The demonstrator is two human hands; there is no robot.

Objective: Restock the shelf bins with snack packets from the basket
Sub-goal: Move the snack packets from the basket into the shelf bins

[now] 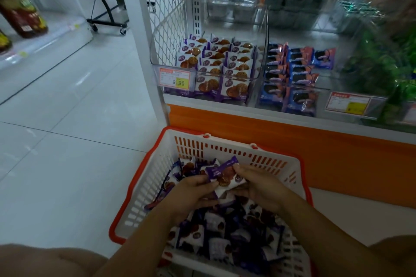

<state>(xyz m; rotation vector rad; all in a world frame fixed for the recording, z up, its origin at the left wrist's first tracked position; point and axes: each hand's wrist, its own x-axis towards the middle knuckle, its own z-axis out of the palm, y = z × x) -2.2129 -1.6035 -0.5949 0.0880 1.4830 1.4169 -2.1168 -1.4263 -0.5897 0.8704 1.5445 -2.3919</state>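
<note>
**Purple packets, held over basket**

Item: a small stack [221, 176] of purple packets, held between both hands above the far half of the basket [236, 150]. The stack's left end is gripped by the left hand [193, 189], fingers and thumb curled round it. Its right end is pinched by the right hand [261, 189], fingers likewise curled.

Loose packets [216, 229] of the same kind are heaped in the basket, thickest at its near end. The basket, white with an orange rim, is set on the floor [67, 119] just before the shelf's orange base [292, 132].

On the shelf's left corner, a clear bin [209, 74] is filled with rows of like purple packets. A price tag [175, 80] reading 9.90 is fixed to its front. Just beside it, rightward, a second bin [292, 84] is stocked with blue packets [299, 69].

Bottles [20, 9] are shelved at far left.
</note>
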